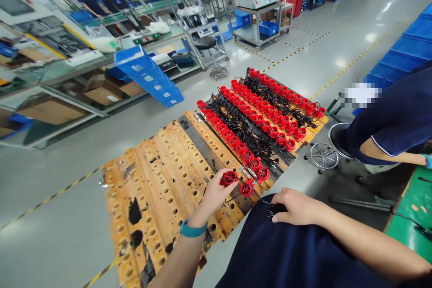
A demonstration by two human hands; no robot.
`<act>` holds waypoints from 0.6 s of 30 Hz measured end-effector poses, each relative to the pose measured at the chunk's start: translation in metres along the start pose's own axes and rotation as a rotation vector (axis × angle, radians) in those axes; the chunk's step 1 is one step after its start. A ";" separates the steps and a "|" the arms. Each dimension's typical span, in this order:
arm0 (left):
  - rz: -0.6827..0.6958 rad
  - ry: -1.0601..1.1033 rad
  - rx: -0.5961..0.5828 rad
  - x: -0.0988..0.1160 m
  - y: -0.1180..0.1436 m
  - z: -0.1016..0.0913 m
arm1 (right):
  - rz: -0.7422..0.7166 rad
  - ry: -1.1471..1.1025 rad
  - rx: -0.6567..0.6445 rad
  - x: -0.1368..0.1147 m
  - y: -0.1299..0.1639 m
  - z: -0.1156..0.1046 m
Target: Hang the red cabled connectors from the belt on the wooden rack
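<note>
Gripping red part (229,177) at board edge (216,238), left hand (213,198); right hand (297,207) on black plug (275,210)

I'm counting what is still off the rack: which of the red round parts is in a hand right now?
The red part pinched in the left hand, at the near end of the rows; the others lie on the wooden board.

Factory floor (assembly hall), workbenches (101,60), stacked blue bins (148,74); floor tape (337,74)
</note>
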State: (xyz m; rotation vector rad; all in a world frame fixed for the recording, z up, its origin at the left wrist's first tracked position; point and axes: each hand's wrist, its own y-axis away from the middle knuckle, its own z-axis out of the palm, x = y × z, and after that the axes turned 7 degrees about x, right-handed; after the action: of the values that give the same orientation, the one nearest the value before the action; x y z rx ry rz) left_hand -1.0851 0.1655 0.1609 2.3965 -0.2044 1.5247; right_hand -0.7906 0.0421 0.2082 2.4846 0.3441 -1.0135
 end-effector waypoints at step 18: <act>0.096 -0.289 0.070 -0.053 -0.027 0.038 | 0.297 -1.173 0.285 -0.037 -0.065 -0.005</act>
State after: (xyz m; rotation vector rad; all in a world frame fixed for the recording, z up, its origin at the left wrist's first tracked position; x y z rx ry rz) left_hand -1.0674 0.1772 0.0938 2.6929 -0.3369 1.2348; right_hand -0.8385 0.0992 0.2180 1.6260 -0.5427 -2.1999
